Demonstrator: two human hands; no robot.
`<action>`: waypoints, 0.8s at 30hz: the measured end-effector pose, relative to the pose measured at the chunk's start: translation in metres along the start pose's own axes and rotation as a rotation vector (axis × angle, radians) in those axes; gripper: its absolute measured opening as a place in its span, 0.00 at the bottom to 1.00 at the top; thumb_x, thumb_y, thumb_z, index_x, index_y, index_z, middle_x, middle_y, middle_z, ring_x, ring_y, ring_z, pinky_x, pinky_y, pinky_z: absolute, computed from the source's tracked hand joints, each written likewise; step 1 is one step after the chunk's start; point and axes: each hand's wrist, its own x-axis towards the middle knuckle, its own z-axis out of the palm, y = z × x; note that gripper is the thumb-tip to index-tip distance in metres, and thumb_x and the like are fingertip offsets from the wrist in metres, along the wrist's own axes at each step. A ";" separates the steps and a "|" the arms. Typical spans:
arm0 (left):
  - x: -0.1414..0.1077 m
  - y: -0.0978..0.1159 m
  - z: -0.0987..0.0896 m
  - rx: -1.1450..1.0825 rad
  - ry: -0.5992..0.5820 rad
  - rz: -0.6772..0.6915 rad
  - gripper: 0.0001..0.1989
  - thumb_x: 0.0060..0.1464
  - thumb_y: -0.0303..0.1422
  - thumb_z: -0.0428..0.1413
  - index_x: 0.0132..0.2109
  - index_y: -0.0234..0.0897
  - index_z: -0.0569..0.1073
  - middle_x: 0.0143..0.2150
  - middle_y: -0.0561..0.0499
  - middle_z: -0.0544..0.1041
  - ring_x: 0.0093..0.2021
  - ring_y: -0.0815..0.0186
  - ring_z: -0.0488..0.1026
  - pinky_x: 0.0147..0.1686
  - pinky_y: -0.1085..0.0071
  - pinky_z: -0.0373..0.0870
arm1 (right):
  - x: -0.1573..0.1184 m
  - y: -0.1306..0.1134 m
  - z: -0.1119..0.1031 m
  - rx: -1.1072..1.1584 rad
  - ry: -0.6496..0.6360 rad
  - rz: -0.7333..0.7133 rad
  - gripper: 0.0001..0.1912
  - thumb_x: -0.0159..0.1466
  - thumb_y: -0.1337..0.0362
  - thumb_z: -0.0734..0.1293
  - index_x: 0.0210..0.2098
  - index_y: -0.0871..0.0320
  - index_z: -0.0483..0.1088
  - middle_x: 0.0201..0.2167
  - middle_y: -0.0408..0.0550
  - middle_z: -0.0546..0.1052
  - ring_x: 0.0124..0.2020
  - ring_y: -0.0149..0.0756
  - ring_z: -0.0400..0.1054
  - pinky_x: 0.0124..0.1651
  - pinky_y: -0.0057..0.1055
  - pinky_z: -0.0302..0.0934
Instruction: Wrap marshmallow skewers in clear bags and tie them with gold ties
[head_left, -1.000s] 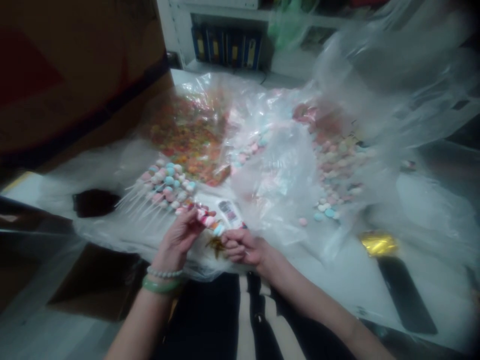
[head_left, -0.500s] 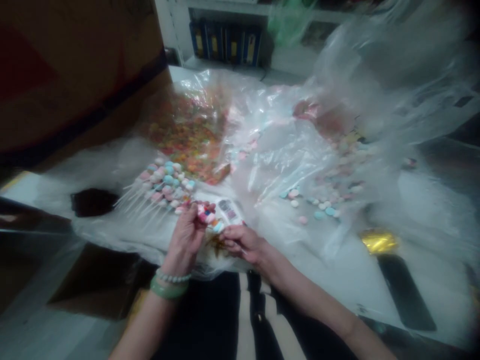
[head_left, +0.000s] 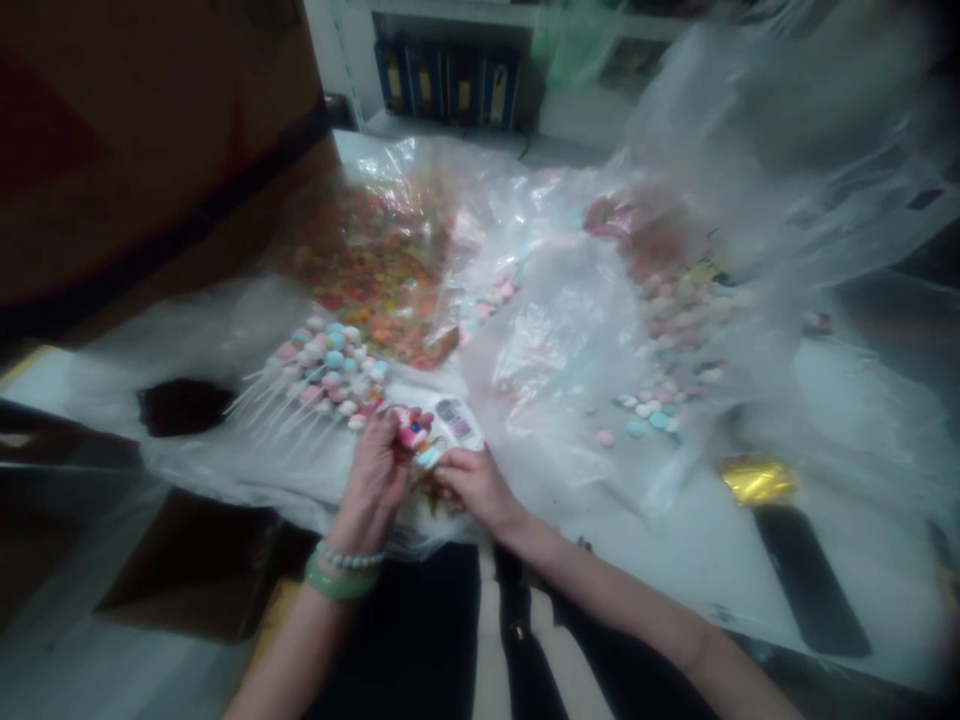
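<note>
My left hand (head_left: 375,465), with pale green beads and a bangle at the wrist, is closed on a small candy piece (head_left: 411,428) in pink, white and blue. My right hand (head_left: 474,482) is closed in a pinch at the candy's lower right end; what its fingertips hold is hidden. Behind my fingers lies a white packet with a printed label (head_left: 459,422). Blurred gold strips (head_left: 431,492) show just below the hands. Left of my left hand rest several marshmallow skewers (head_left: 330,370), their white sticks pointing down and left.
A bag of orange gummy candies (head_left: 397,290) lies behind the skewers. Clear plastic (head_left: 555,310) and loose marshmallows (head_left: 652,412) spread to the right. Gold foil (head_left: 757,482) and a dark phone (head_left: 814,580) lie at right. A large carton (head_left: 165,130) stands at left.
My right hand has shifted slightly up and left, near the candy. The clear plastic in the middle has sagged and shifted over some loose marshmallows. My left hand has hardly moved.
</note>
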 end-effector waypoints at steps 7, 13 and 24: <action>0.002 0.003 -0.008 0.018 0.002 -0.139 0.06 0.57 0.29 0.63 0.33 0.33 0.75 0.31 0.49 0.79 0.34 0.64 0.79 0.36 0.69 0.79 | 0.009 0.005 -0.002 0.325 -0.176 0.027 0.11 0.53 0.60 0.72 0.28 0.59 0.67 0.15 0.34 0.65 0.14 0.21 0.50 0.17 0.22 0.38; 0.010 0.027 -0.017 0.028 -0.098 -0.248 0.09 0.54 0.26 0.63 0.43 0.33 0.77 0.45 0.42 0.80 0.44 0.56 0.80 0.44 0.59 0.79 | 0.011 0.003 -0.008 0.315 -0.208 0.067 0.12 0.52 0.60 0.72 0.27 0.59 0.67 0.14 0.35 0.66 0.13 0.19 0.49 0.17 0.22 0.36; 0.006 0.003 -0.001 -0.040 -0.129 -0.163 0.12 0.53 0.40 0.66 0.34 0.37 0.73 0.36 0.49 0.77 0.45 0.56 0.78 0.44 0.59 0.77 | 0.017 0.002 -0.013 0.456 -0.361 0.187 0.09 0.56 0.65 0.72 0.30 0.61 0.68 0.14 0.33 0.63 0.13 0.19 0.45 0.18 0.21 0.34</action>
